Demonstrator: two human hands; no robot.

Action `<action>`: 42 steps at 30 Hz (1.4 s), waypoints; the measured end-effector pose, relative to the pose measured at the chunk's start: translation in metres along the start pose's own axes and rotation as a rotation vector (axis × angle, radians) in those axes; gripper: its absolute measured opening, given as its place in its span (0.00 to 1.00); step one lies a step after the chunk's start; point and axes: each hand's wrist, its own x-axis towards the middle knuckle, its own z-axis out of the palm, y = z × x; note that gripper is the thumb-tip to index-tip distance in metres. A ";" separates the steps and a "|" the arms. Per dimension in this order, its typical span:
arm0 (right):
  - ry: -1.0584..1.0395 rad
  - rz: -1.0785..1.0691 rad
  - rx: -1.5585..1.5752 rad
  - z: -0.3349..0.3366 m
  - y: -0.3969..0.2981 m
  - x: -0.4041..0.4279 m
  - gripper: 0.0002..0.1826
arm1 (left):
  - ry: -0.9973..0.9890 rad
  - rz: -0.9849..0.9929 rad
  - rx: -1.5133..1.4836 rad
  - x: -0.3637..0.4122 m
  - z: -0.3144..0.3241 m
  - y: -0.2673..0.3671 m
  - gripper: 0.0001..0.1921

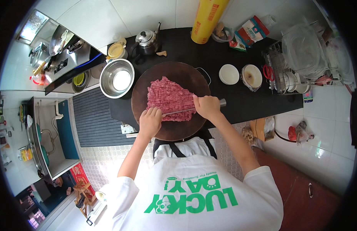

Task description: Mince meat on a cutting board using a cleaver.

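Observation:
Spread in a flat slab on a round wooden chopping board [178, 131] is pink minced meat [171, 95]. A kitchen knife [178, 111] lies across its near part, seen from above as a thin line with its spine up. My right hand [208, 106] grips it by the handle, whose metal end sticks out past the fist. At the other end, my left hand [150, 119] is closed over the tip of the blade. How deep the edge sits in the meat is hidden.
Left of the board stands a steel bowl [117, 78], with a kettle [146, 42] behind. A white bowl [229, 74], a wrapped bowl [251, 76] and a dish rack [294, 72] holding red-handled scissors [268, 72] are rightward. A yellow roll [208, 21] stands against the wall.

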 end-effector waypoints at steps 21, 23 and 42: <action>-0.062 -0.219 0.047 0.009 0.016 0.000 0.24 | 0.058 -0.018 0.006 -0.003 0.017 0.002 0.08; -0.075 -0.258 0.049 0.011 0.018 0.005 0.23 | 0.061 -0.028 0.002 -0.005 0.024 -0.004 0.09; -0.004 -0.268 0.045 -0.003 0.006 0.030 0.23 | 0.036 -0.078 -0.019 0.010 -0.002 -0.007 0.07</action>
